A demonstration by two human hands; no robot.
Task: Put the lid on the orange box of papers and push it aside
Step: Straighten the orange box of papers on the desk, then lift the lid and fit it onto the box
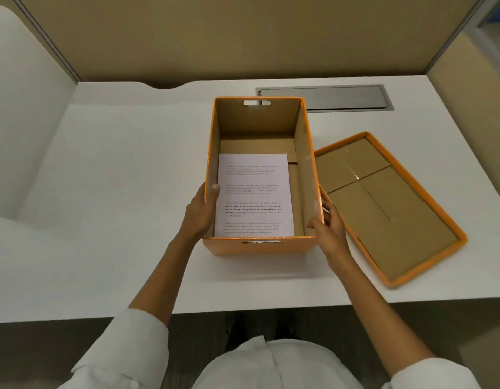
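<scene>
An orange box (257, 247) stands open in the middle of the white desk, its brown cardboard inside showing. Printed white papers (254, 195) lie flat on its bottom, toward the near left. The orange lid (383, 203) lies upside down on the desk just right of the box, its near left corner by the box's right wall. My left hand (199, 213) grips the box's left wall, thumb over the rim. My right hand (329, 224) holds the right wall near the front corner, thumb on the rim.
A grey metal cable hatch (324, 97) is set into the desk (117, 192) behind the box. Beige partition panels (243, 37) close the back and right side. The desk's near edge runs just below the box and lid.
</scene>
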